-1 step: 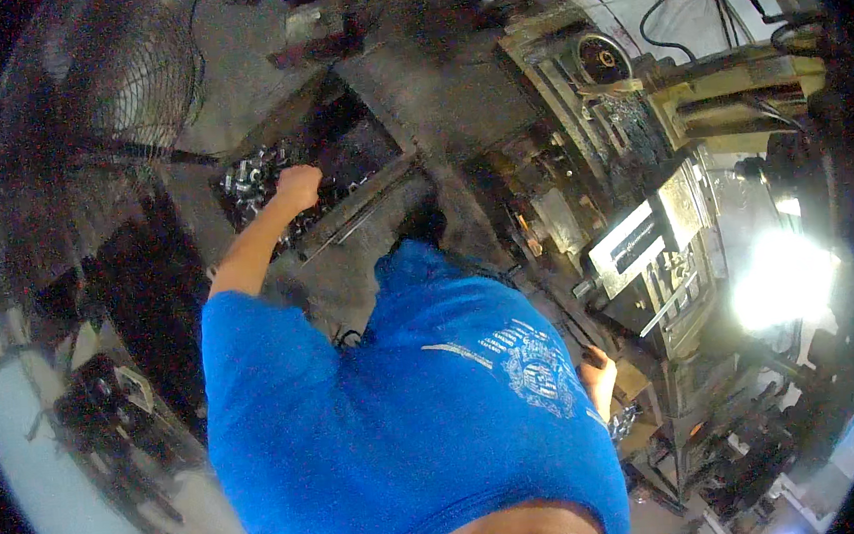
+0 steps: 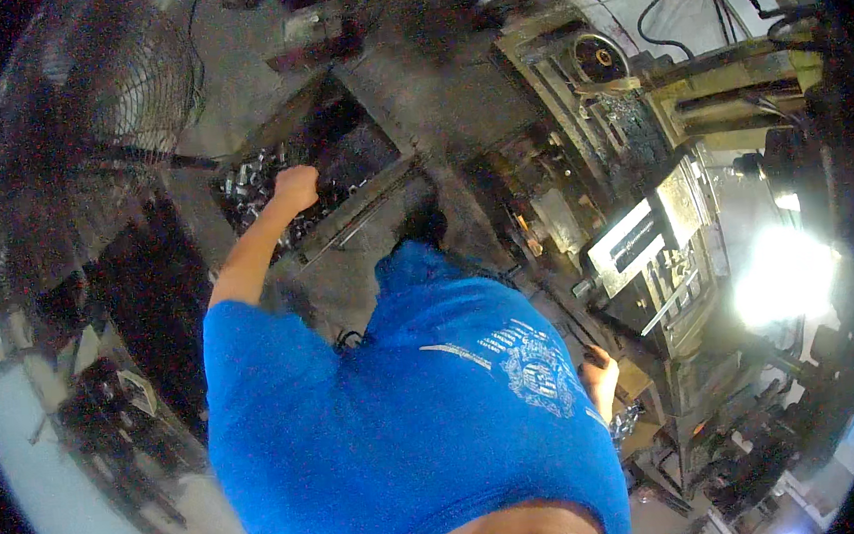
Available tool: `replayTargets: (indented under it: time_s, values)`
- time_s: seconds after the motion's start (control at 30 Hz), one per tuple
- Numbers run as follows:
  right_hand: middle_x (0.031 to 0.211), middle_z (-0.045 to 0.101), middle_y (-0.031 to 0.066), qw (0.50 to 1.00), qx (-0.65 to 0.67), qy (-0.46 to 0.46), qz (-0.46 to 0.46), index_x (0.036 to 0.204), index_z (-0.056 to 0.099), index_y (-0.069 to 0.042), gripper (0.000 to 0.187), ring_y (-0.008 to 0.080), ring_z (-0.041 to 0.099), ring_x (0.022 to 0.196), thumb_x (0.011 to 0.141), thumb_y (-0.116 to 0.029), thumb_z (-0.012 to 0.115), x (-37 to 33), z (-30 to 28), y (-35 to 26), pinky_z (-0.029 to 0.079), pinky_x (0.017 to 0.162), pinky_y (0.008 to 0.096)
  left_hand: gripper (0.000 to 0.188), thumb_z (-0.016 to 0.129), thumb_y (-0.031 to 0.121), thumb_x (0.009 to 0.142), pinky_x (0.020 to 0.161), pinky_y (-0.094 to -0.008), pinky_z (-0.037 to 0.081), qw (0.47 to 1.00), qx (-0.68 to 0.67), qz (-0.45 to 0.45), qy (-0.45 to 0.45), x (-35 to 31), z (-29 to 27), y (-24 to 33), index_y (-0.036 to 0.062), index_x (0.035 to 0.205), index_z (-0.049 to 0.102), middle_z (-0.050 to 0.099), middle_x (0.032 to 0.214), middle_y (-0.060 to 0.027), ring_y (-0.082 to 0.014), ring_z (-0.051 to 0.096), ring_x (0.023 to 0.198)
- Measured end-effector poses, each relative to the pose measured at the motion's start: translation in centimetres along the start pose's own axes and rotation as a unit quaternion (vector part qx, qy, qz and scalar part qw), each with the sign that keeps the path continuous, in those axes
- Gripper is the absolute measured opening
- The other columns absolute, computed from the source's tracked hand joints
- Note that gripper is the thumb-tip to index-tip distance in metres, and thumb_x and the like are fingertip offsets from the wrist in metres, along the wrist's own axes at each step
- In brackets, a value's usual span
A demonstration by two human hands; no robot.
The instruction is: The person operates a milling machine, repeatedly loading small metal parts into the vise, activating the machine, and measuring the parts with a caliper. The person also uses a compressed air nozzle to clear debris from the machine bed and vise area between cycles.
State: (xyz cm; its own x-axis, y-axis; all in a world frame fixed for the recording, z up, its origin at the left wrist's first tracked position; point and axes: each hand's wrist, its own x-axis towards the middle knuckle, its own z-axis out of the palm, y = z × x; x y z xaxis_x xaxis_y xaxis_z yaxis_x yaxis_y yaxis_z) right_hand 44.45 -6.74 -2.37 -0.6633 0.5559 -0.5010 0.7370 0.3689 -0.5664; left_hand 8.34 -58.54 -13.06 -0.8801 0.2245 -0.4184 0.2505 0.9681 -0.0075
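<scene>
My left hand is closed in a fist over a dark, open metal tray. Whatever the fist may hold is hidden. Small shiny metal pieces are heaped around it, mostly at the tray's left end. Beside my right hip, my right hand has its fingers curled, partly behind my blue shirt. What lies in those fingers cannot be made out. Just below that hand, more shiny metal pieces sit in a brown box.
A machine with a round handwheel stands at the far right. Nearer on the right is a machine table with tools, beside a glaring lamp. At the far left stands a caged fan.
</scene>
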Motion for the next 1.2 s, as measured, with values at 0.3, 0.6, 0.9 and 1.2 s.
replayTargets:
  time_s: [0.3,0.6,0.9,1.2]
  values:
    - [0.089,0.065,0.0154,0.999,-0.006,0.010,0.036,0.104,0.062,-0.001,0.045,0.0189,0.062,0.082,0.060,-0.005,0.056,0.0,-0.3,0.6,0.047,0.075,0.0287,0.024,0.066,0.021,0.064,0.061,-0.0365,0.047,0.947,-0.310,0.037,0.076,0.3,-0.9,3.4,0.0025,0.077,0.057,0.060,0.069,-0.0144,-0.0276,0.060,0.061]
    - [0.103,0.062,0.0151,0.986,0.074,0.084,-0.125,0.108,0.058,0.001,0.050,0.0200,0.058,0.096,0.058,-0.006,0.057,-3.4,-4.4,-6.0,0.044,0.086,0.0288,0.020,0.063,0.011,0.078,0.051,-0.0245,0.046,0.757,-0.623,0.197,0.003,-0.9,-19.3,18.9,-0.0051,0.090,0.061,0.060,0.068,-0.0073,-0.0130,0.057,0.057]
    - [0.123,0.045,0.0184,0.872,-0.056,0.283,-0.395,0.116,0.053,-0.008,0.069,0.0384,0.041,0.113,0.047,-0.005,0.058,-1.2,-4.9,-19.2,0.037,0.095,0.0450,0.013,0.062,0.007,0.080,0.052,-0.0248,0.048,0.604,-0.615,0.412,-0.295,-4.4,-21.7,40.2,-0.0044,0.086,0.063,0.063,0.068,-0.0091,-0.0130,0.058,0.054]
    - [0.124,0.042,0.0233,0.867,-0.069,0.350,-0.347,0.118,0.051,-0.005,0.069,0.0399,0.044,0.111,0.049,-0.007,0.059,-1.8,-6.1,-17.5,0.036,0.095,0.0446,0.013,0.061,0.009,0.079,0.046,-0.0251,0.047,0.598,-0.590,0.404,-0.361,-4.1,-21.3,42.9,-0.0041,0.082,0.063,0.062,0.065,-0.0089,-0.0131,0.056,0.050]
